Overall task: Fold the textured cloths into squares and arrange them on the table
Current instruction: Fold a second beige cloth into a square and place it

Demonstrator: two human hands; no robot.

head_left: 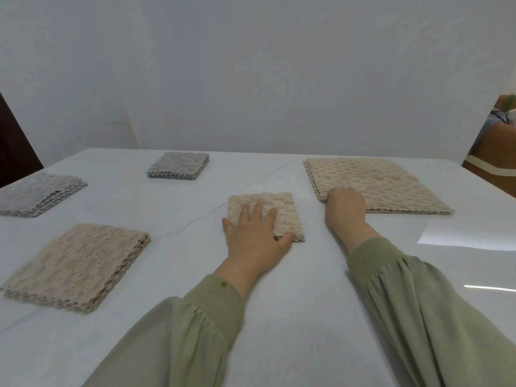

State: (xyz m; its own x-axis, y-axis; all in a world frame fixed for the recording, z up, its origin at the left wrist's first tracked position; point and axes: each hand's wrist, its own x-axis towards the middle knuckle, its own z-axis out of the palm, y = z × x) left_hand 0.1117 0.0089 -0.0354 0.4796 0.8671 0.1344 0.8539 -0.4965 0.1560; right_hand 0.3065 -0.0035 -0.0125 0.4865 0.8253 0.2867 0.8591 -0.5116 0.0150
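The left hand (252, 233) lies flat, fingers spread, on the small folded beige square (266, 215) — pressing it down, not gripping. Just right of that square, the right hand (346, 208) curls over the near-left corner of the unfolded beige cloth (385, 185); whether it has pinched the edge I cannot tell. Left of the square lie a folded beige stack (78, 266) and two grey folded cloths (39, 192) (178, 166), well apart on the table (279, 289). One fold looks finished; next — lift that corner and carry it across evenly.
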